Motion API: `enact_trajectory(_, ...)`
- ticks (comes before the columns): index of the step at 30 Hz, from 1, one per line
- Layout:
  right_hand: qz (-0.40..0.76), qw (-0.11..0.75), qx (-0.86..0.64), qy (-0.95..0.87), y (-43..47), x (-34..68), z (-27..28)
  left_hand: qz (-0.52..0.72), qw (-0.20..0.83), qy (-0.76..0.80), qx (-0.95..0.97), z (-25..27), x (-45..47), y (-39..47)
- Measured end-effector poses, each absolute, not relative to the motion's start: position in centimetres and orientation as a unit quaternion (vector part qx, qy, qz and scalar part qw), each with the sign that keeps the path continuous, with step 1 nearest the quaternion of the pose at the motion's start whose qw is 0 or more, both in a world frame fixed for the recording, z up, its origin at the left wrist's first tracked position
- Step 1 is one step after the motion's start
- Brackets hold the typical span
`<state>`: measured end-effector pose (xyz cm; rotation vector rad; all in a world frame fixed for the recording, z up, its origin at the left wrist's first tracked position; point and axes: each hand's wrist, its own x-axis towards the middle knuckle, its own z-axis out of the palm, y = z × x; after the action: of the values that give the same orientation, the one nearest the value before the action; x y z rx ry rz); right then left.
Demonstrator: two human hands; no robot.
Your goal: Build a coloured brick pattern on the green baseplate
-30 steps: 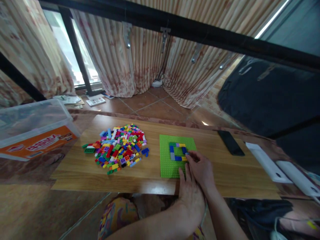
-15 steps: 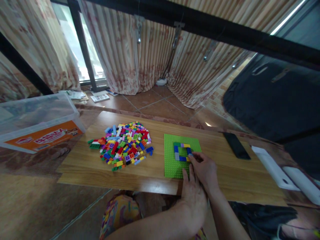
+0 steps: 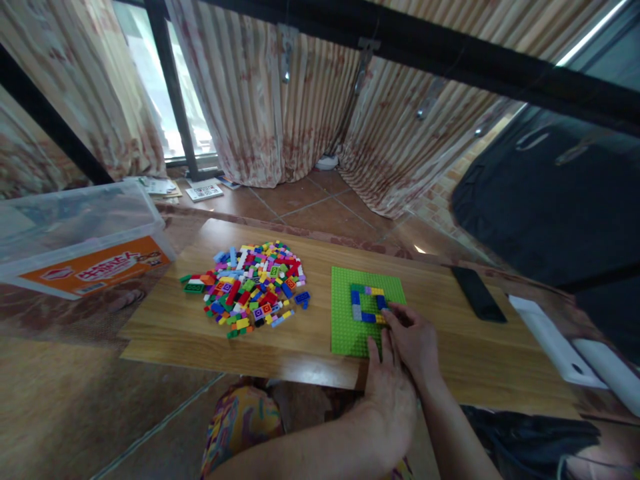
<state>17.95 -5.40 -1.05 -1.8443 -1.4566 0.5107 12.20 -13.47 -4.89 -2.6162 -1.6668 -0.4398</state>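
Observation:
A green studded baseplate lies on the wooden table, bearing a square ring of toy bricks in blue, green, yellow, purple and grey with an open middle. My right hand is at the ring's lower right corner, its thumb and index finger closed on a small brick there, which the fingertips mostly hide. My left hand rests on the baseplate's near edge, fingers stretched out and holding nothing. The left wrist lies beside the right forearm.
A heap of loose mixed bricks lies on the table at left. A black phone is at right, near white objects. A clear plastic box with an orange label stands at far left.
The whole view has shifted slightly, so the table appears a little further right. Both hands hold nearly the same places at the baseplate, and the brick ring looks the same.

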Motion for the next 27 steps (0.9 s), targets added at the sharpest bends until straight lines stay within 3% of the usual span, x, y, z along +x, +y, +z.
enact_trajectory(11,0.153,0.306,-0.706,-0.621,-5.7,18.3,-1.0,-0.141,0.007,-0.528,-0.837,-4.9,12.5,-13.4)
enact_trajectory(22,0.199,0.254,-0.714,-0.622,-5.0,18.4,-0.1,-0.059,-0.01,-0.516,-0.855,-3.4,12.0,-13.5)
enact_trajectory(27,0.259,0.283,-0.701,-0.601,-4.7,19.4,-0.4,-0.049,-0.006,-0.525,-0.85,-2.8,11.9,-13.6)
